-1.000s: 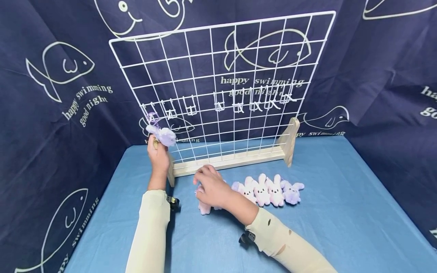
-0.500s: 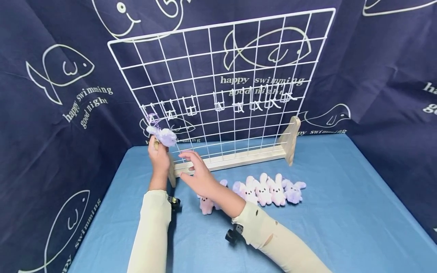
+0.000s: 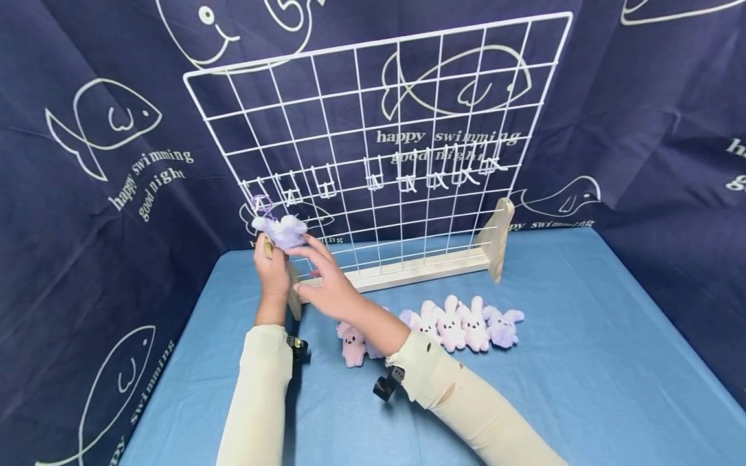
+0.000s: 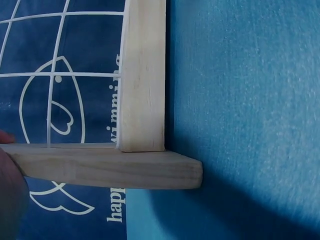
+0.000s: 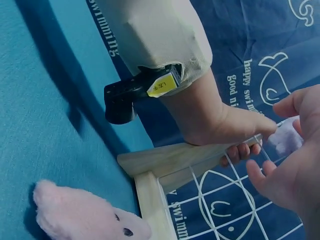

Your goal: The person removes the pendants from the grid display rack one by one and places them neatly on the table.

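A fluffy purple bunny plush (image 3: 285,232) hangs by its purple ring from the leftmost hook of a white wire grid rack (image 3: 379,44). My left hand (image 3: 272,268) is just below it, fingers wrapped round the rack's wooden side post (image 4: 100,167); only an edge of that hand shows in the left wrist view. My right hand (image 3: 329,285) is loosely spread, its fingertips right at the plush's lower right side. In the right wrist view, the right hand (image 5: 300,165) partly covers the purple plush (image 5: 286,139), and the left fingers (image 5: 240,152) curl round the post.
Several white hooks (image 3: 291,196) line one level of the grid. On the blue cloth (image 3: 559,388) lies a pink bunny plush (image 3: 353,346), a purple one beside it partly behind the right forearm. Further right, several more plushes (image 3: 451,327) sit in a row. Dark printed fabric surrounds everything.
My right hand has left the pink bunny on the cloth and moved up and left to the hanging purple bunny, which has turned slightly. My left hand stays on the post.
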The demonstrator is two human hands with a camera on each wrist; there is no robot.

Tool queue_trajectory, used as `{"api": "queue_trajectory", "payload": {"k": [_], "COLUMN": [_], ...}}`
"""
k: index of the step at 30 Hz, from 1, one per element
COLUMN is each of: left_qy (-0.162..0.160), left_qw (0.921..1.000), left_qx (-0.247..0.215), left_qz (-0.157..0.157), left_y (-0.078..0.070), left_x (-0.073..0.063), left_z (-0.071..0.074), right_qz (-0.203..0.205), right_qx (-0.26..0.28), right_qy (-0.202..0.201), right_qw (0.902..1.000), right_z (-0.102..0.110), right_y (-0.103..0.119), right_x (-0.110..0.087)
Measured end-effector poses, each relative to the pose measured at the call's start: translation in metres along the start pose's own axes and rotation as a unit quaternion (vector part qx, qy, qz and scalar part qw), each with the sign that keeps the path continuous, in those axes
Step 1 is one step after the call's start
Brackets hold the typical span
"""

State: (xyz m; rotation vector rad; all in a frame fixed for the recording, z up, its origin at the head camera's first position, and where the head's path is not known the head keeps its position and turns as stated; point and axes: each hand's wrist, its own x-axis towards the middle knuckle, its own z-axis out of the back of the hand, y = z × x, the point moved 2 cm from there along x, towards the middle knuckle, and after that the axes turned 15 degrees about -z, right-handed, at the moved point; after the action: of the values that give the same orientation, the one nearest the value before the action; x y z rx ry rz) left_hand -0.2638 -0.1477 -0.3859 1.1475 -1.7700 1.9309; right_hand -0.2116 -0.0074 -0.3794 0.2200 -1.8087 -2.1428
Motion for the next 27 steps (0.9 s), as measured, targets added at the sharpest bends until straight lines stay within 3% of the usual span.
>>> {"api": "queue_trajectory", "payload": {"k": [5, 10, 14, 17, 22, 27], "left_qy": [0.005, 0.006, -0.002, -0.016, -0.023, -0.026], "left_qw": [0.9996, 0.9992, 0.9994, 0.9998, 0.9997, 0.9996], "left_qx": [-0.01, -0.023, -0.011, -0.003, -0.011, 0.014], "left_qz": [-0.026, -0.033, -0.034, -0.015, 0.008, -0.003], "left_y": [-0.004, 0.0, 0.019, 0.034, 0.04, 0.039], "left_x": [0.0, 0.0, -0.001, -0.002, -0.006, -0.007], "left_z": [0.0, 0.001, 0.002, 0.002, 0.001, 0.002], "right_qz": [-0.007, -0.009, -0.008, -0.005, 0.011, 0.062], "right_qx": [0.039, 0.04, 0.037, 0.048, 0.104, 0.17], "right_qy": [0.024, 0.028, 0.019, 0.021, 0.029, 0.029], "right_qw": [0.9989, 0.9988, 0.9991, 0.9986, 0.9941, 0.9831], "right_z": [-0.001, -0.002, -0.001, -0.002, -0.003, -0.002], "right_y": [-0.002, 0.001, 0.006, 0.01, 0.017, 0.026], "right_x": [0.003, 0.007, 0.007, 0.004, -0.006, -0.016]}}
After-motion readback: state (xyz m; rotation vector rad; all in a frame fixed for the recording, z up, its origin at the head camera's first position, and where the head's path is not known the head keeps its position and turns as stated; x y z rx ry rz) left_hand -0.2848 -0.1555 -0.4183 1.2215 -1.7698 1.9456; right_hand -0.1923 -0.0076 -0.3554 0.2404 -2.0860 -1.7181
